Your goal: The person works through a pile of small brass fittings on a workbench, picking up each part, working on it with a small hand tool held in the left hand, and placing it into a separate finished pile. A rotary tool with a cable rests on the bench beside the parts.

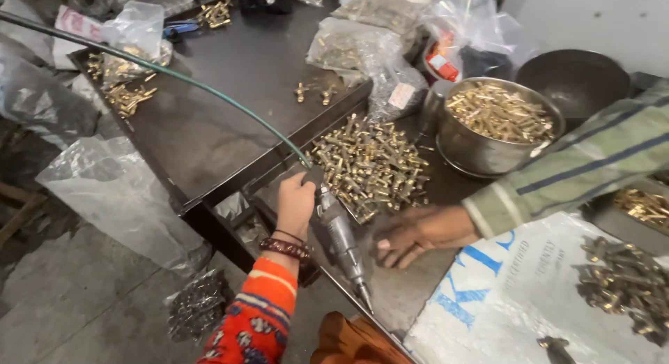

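My left hand [295, 202], in an orange patterned sleeve with bracelets at the wrist, grips the upper end of a grey air-driven tool [341, 240]. The tool lies slanted on the dark bench, tip pointing down and to the right. A green hose [174, 79] runs from the tool's top across the table to the upper left. Just beyond my hand lies a heap of small brass fittings [369, 165]. A co-worker's hand [417, 233], in a striped sleeve, rests flat on the bench right of the tool. My right hand is out of sight.
A steel bowl [465, 149] full of brass parts stands at the back right, an empty dark bowl [575, 78] behind it. A white printed sack [509, 294] carries darker fittings [624, 280]. Plastic bags [362, 47] and scattered brass pieces [129, 95] lie on the raised dark table [230, 99].
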